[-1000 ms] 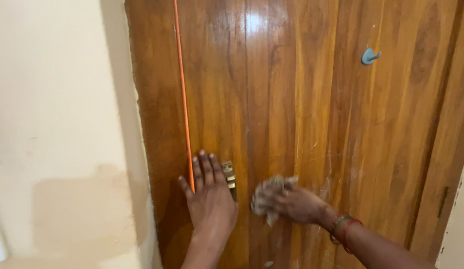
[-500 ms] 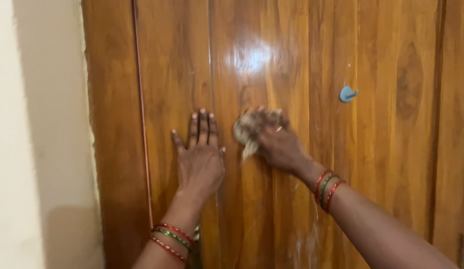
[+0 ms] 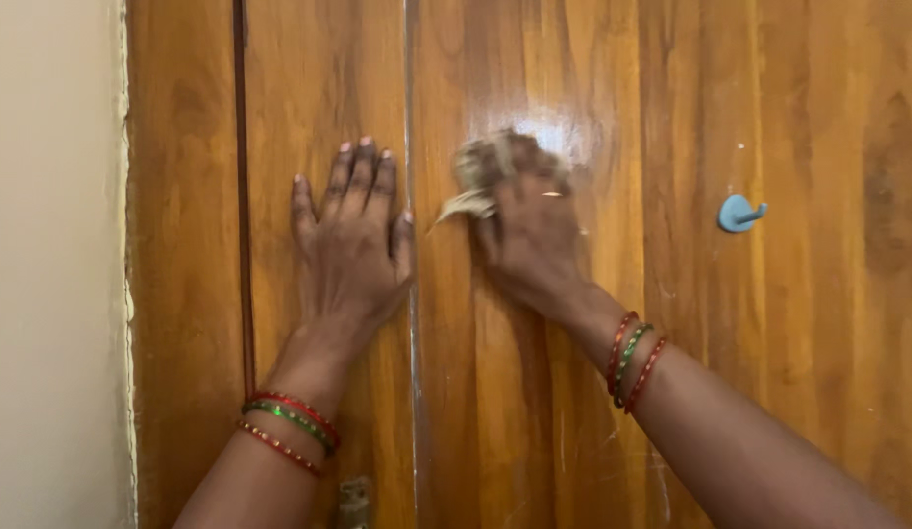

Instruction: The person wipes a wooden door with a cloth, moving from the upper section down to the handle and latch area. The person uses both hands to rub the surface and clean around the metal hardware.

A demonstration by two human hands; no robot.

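Since half a second ago your view has closed in on the wooden door [image 3: 534, 411], and your right hand [image 3: 529, 240] has carried the rag [image 3: 480, 176] a little higher, up to the bright glare patch on the varnish. Your left hand [image 3: 353, 235] stays flat on the door, fingers spread wide, holding nothing, just left of the vertical seam. Your right hand's grip is closed around the rag, pressing it to the wood; the rag looks pale, greyish-tan, crumpled and blurred. A small blue hook [image 3: 740, 213] sits on the door well right of that hand. Red and green bangles [image 3: 632, 360] ring both wrists. The cream wall [image 3: 49, 294] borders the door's left edge.
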